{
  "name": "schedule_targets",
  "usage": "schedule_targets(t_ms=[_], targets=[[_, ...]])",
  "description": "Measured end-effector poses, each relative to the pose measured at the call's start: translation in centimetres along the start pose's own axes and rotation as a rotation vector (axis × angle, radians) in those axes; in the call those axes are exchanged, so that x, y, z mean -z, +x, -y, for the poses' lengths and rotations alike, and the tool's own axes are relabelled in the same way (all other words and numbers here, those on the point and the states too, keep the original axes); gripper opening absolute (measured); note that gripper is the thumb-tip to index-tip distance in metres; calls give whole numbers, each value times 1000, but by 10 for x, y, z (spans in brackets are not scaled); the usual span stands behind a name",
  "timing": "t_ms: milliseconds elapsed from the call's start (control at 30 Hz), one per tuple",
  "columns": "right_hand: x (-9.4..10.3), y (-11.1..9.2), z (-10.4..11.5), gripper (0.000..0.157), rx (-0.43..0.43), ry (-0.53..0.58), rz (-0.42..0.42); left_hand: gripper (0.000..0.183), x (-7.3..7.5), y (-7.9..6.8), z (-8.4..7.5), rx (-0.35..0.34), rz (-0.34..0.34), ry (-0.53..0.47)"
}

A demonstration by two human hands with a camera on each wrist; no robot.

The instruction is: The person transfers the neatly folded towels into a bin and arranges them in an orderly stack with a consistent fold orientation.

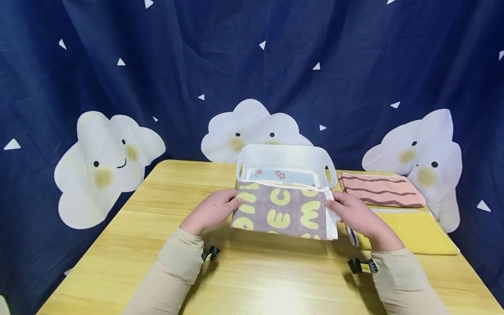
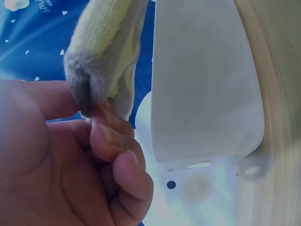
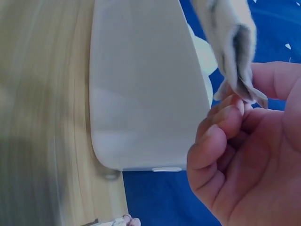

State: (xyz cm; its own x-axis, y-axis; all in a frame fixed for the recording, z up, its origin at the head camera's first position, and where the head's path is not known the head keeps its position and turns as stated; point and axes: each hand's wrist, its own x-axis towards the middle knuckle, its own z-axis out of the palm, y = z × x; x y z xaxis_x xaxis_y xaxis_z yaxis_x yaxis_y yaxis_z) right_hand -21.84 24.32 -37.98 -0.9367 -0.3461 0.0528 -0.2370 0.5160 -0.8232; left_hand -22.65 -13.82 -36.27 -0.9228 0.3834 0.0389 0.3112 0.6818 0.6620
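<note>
Curtain (image 1: 220,57) in dark blue, dotted with small white triangles, hangs behind the desk (image 1: 130,245), and its leftmost smiling cloud (image 1: 106,170) shows past the desk's left side. Of your two hands, the left (image 1: 214,210) comes next, a small black device (image 1: 210,253) at its wrist; it pinches the left end of a folded towel (image 1: 281,210) between thumb and fingers, the other fingers curled inward, as your left wrist view shows. That towel, mauve-grey with yellow letters and a white right-hand border, is stretched between your hands, off the desk and in front of a white basket (image 1: 291,156) with handle slots in its ends. Inside the basket you can see a pale blue cloth (image 1: 267,175) with red flowers. Your right hand (image 1: 356,214) grips the towel's white right end the same way, thumb against curled fingers, with another black device (image 1: 363,266) at the wrist. Farther right, a folded pink towel (image 1: 382,188) with dark wavy stripes lies toward the back of the desk, and a yellow towel (image 1: 413,234) lies nearer you.
</note>
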Motion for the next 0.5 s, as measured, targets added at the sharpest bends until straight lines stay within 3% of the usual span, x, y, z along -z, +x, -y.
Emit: schedule_targets(t_ms=[133,267,500], targets=[[-1,1,2,29,2,-21,-22,21,1,0,1,-15,-25,-1],[2,2,5,29,7,-125,-55,22,-1,4,2,-30,-48,18],[22,22,17,28,48,-277,-102,26,3,21,0,-54,-61,102]])
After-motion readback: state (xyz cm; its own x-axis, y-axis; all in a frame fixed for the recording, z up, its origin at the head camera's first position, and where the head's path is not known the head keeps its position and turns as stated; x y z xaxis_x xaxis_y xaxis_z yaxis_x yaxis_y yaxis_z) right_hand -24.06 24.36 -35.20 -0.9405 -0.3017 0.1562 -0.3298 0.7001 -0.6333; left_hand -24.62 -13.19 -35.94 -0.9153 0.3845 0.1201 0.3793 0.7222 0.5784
